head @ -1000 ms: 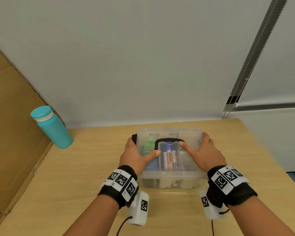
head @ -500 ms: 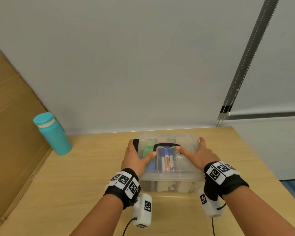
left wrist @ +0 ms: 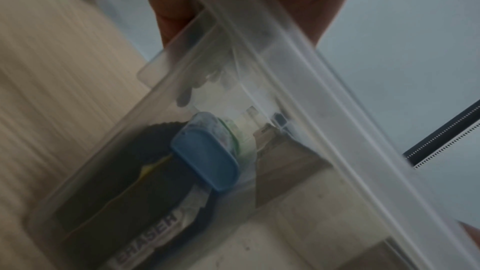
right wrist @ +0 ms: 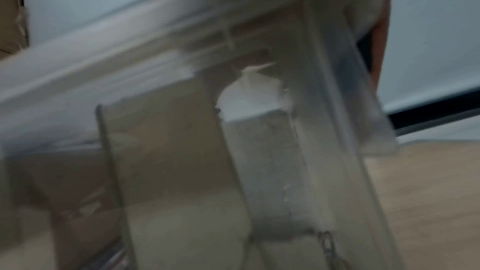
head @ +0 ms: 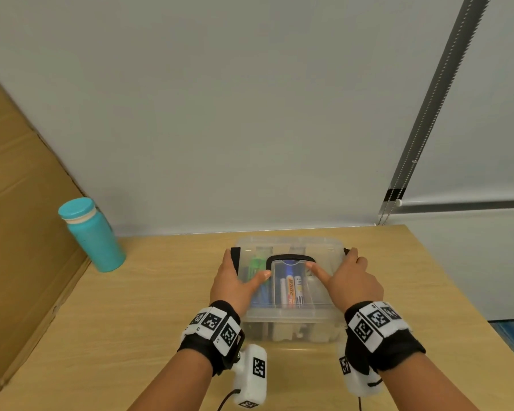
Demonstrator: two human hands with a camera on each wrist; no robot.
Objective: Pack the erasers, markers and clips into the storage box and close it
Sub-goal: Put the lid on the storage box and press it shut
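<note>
The clear storage box (head: pixel 318 250) stands on the table with its lid down and a black handle (head: pixel 290 258) lying flat on top. Through the lid I see markers (head: pixel 291 289) and a green item (head: pixel 257 264); white erasers (head: pixel 282 332) sit behind the front wall. My left hand (head: pixel 235 280) grips the box's left end, thumb on the lid, fingers over the black latch (head: pixel 235 256). My right hand (head: pixel 350 280) grips the right end the same way. The left wrist view shows a black eraser (left wrist: pixel 124 202) and a blue piece (left wrist: pixel 205 159) inside the box (left wrist: pixel 298 81).
A teal bottle (head: pixel 92 235) stands at the back left of the wooden table (head: pixel 161 307), next to a cardboard sheet (head: pixel 21 218) leaning along the left edge. A grey wall runs close behind the box. The table's right edge drops off near my right arm.
My view has tilted slightly upward. Both hands stay on the ends of the box with thumbs on the lid; the box has not moved.
</note>
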